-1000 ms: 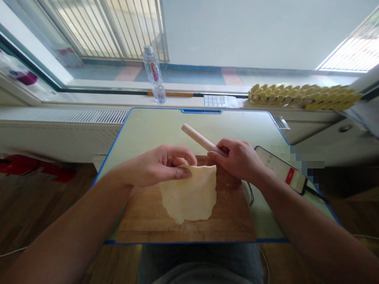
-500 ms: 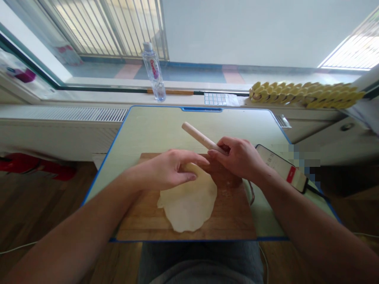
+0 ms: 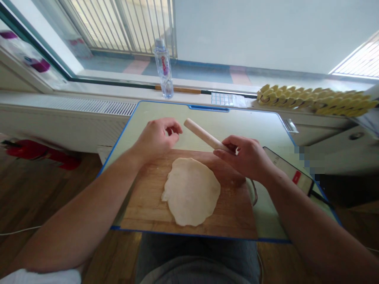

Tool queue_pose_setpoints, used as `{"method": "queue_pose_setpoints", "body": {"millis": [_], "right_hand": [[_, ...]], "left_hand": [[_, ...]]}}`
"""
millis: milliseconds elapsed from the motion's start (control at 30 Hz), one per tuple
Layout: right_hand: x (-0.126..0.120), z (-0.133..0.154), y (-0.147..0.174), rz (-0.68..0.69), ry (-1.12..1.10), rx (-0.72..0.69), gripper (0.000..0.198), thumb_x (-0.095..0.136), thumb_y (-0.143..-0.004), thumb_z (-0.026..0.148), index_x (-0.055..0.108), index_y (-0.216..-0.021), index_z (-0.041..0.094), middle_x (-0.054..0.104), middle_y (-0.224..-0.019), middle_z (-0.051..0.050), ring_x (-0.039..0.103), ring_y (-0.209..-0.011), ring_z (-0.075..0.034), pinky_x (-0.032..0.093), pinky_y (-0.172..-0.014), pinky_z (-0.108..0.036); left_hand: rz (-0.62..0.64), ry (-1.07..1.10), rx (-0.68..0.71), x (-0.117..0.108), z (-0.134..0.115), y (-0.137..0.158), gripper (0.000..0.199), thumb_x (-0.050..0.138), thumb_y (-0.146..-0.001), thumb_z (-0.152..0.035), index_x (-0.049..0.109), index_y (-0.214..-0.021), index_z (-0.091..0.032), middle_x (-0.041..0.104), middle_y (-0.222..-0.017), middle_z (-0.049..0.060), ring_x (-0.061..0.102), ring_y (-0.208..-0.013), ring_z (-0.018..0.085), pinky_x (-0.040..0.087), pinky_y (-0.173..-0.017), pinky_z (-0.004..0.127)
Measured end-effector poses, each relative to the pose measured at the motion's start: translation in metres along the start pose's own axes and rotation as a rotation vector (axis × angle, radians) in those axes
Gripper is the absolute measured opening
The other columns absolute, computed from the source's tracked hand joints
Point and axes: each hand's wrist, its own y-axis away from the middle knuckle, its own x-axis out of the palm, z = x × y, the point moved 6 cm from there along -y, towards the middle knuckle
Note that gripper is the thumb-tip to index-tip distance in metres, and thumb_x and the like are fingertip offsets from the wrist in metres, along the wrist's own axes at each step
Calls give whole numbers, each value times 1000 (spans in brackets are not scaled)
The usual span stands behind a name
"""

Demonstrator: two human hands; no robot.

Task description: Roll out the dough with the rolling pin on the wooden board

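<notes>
A thin, roughly round sheet of dough (image 3: 192, 193) lies flat on the wooden board (image 3: 142, 213), its left edge ragged. My right hand (image 3: 247, 157) grips one end of a pale rolling pin (image 3: 204, 136), which slants up to the left over the board's far edge. Nothing is in my left hand (image 3: 156, 136); its fingers are loosely curled, with the thumb apart from them. It hovers by the board's far left corner, clear of the dough.
Board and phone (image 3: 288, 169) rest on a pale green, blue-edged table (image 3: 166, 112). A cord loop (image 3: 254, 193) lies beside the board. On the sill stand a water bottle (image 3: 164, 71) and a yellow egg-carton-like strip (image 3: 314, 100). A red fire extinguisher (image 3: 38, 152) is on the floor.
My left hand has moved off the dough, up and to the left, uncovering the whole sheet. My right hand still holds the rolling pin. The view has shifted slightly.
</notes>
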Motion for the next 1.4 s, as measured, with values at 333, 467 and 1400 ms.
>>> {"method": "queue_pose_setpoints", "body": {"millis": [333,467,1400], "right_hand": [[12,39,19,435,23,-326,14,75,-89,34,78,-97,23,70,-89,-2,60,-78,-16,40,-73,-28],[13,40,19,405,27,-314,18,77,-89,40,76,-95,23,71,-87,-1,59,-77,-16,39,-72,-28],[15,42,22,386,-124,-256,24,83,-77,39,76,-93,21,72,-82,2,60,-71,-14,40,-65,-25]], "left_hand": [[191,213,83,2,-42,15,29,70,-89,-45,76,-95,-17,76,-93,4,66,-88,19,51,-82,31],[320,152,136,19,-47,24,27,69,-92,-44,77,-98,-20,77,-96,3,68,-94,20,51,-84,31],[-158,-335,20,20,-45,101,16,57,-95,-22,70,-104,-22,73,-114,7,62,-115,26,44,-113,44]]}}
